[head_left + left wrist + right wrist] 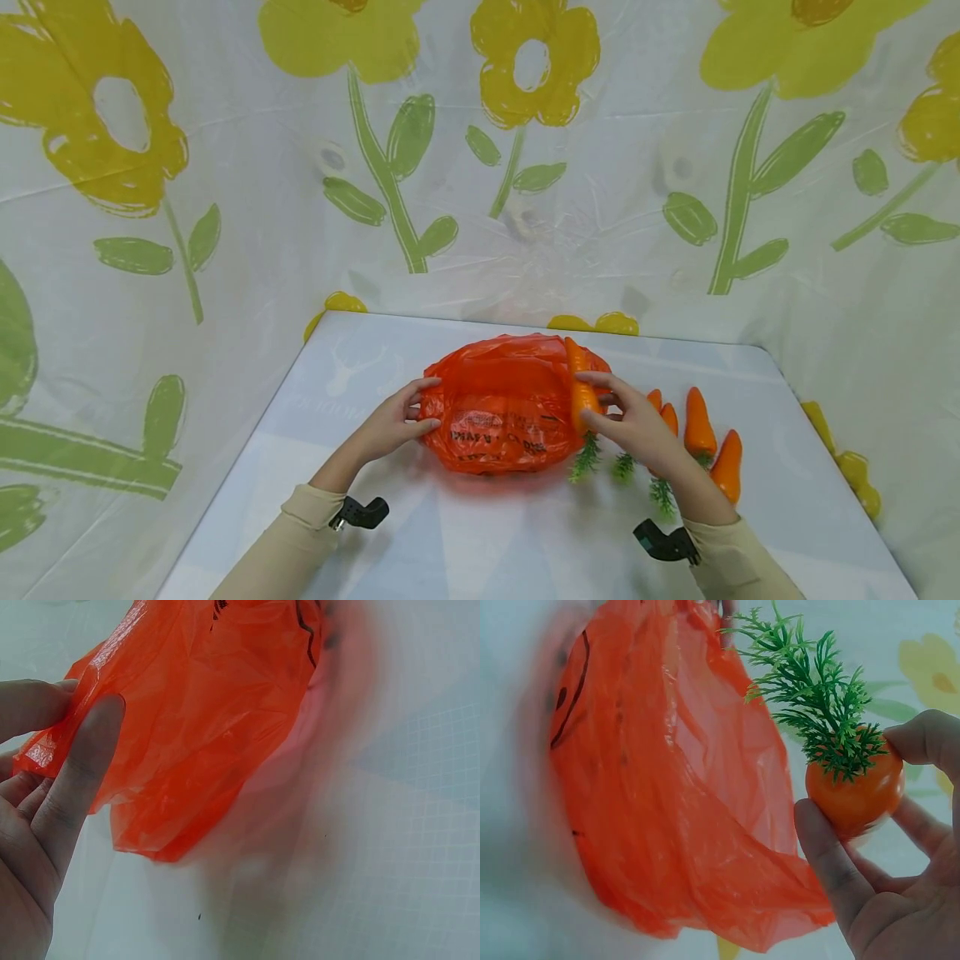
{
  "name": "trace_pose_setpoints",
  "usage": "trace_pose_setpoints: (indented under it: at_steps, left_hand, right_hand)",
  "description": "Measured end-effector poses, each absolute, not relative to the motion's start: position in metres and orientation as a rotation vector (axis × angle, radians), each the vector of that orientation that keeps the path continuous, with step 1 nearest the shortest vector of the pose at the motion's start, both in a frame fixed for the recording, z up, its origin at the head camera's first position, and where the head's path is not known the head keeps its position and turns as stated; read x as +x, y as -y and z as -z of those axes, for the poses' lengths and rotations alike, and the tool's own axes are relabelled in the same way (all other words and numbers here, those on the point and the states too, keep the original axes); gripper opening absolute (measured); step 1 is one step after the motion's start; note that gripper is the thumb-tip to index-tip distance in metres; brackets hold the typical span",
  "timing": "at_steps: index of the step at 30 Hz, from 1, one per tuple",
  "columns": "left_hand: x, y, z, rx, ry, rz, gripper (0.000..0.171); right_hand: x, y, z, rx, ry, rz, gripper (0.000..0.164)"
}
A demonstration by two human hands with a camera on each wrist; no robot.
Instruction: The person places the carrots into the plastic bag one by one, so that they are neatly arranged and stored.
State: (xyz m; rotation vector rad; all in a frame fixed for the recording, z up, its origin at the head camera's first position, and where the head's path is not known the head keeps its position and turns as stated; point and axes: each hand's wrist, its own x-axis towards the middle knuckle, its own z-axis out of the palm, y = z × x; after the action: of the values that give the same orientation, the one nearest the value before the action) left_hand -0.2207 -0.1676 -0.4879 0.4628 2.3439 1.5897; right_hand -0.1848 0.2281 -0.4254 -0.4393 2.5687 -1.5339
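A thin red plastic bag (491,417) with black print stands on the table, its mouth spread wide. My left hand (393,427) is at its left side; the left wrist view shows the thumb and fingers pinching the bag's rim (94,675). My right hand (637,419) grips an orange carrot (582,392) with a feathery green top (821,705). In the head view this carrot lies lengthwise over the bag's right rim, tip pointing away from me. The right wrist view has its rounded end (855,795) between thumb and fingers, beside the bag.
Several more carrots lie right of the bag, partly behind my right hand and forearm, among them one upright-looking carrot (698,423) and a tilted one (727,468). The pale table (480,550) is bounded by a flower-printed curtain (600,217) at the back and sides.
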Motion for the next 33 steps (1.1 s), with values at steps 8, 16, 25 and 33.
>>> trace_pose_setpoints:
  at_steps: [8, 16, 25, 33]
  left_hand:
    - [-0.221, 0.167, 0.488, 0.473, -2.325, -1.601, 0.068]
    - [-0.221, 0.166, 0.486, 0.469, -2.321, -1.594, 0.069]
    - [-0.222, 0.167, 0.487, 0.501, -2.306, -1.606, 0.068]
    - [-0.222, 0.165, 0.487, 0.471, -2.339, -1.588, 0.068]
  right_hand:
    - [-0.191, -0.218, 0.432, -0.448, -2.577, 1.48, 0.052]
    - [-0.195, -0.212, 0.438, -0.437, -2.533, 1.486, 0.053]
    - [-0.197, -0.204, 0.441, -0.433, -2.507, 1.481, 0.05]
    - [-0.199, -0.196, 0.445, -0.442, -2.465, 1.513, 0.05]
